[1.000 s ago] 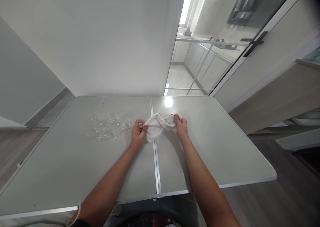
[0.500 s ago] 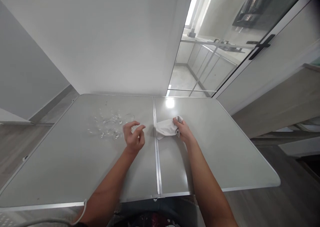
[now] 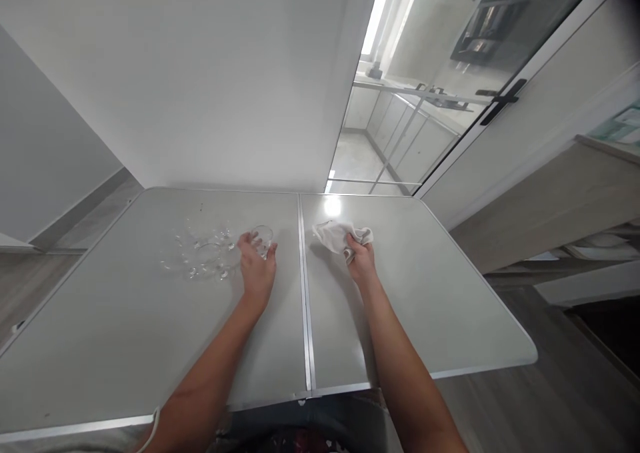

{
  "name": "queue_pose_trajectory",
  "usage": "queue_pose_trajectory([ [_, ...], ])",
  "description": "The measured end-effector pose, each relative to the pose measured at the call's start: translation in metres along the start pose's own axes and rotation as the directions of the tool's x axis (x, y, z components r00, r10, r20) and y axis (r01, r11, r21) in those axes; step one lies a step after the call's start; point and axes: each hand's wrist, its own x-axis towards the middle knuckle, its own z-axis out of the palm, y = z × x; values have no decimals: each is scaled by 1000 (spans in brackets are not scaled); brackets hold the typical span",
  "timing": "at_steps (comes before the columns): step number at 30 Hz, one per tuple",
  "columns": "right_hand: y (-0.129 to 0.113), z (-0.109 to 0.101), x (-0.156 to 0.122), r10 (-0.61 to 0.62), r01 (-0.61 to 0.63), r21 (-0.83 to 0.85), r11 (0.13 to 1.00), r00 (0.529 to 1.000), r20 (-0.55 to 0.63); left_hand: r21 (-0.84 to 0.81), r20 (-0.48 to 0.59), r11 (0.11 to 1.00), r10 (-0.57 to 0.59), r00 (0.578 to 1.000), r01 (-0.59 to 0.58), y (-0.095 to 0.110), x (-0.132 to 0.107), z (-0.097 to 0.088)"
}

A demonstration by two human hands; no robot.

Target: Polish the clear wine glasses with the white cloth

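Observation:
My left hand reaches over a clear drinking glass on the grey table, its fingers curled around the glass's near side. Several more clear glasses stand in a cluster just left of it. My right hand is closed on a crumpled white cloth, which rests on the table just right of the metal seam.
A white wall rises behind the table. At the back right a glass sliding door with a black handle shows a kitchen beyond. A beige cabinet stands off the table's right edge, over wooden floor.
My left hand let go of the cloth and moved left onto the nearest glass. My right hand kept the cloth and set it down on the table right of the seam.

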Motion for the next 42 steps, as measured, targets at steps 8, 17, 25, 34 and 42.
queue_pose_trajectory([
  [8,-10,5,-36,-272,513,-410,754,813,515,97,395,917,322,860,-388,9,-20,8],
  [17,-41,8,-39,294,155,-478,865,615,732,88,594,800,436,677,-593,11,-32,10],
  [25,-41,-11,-39,107,209,-293,933,617,780,-188,936,851,4,351,490,50,-33,6],
  [34,-33,11,-43,232,25,-389,921,767,598,-71,728,985,159,667,-157,22,-28,8],
  [42,-29,10,-48,178,17,-281,960,737,653,-188,833,965,56,550,186,36,-32,10],
])
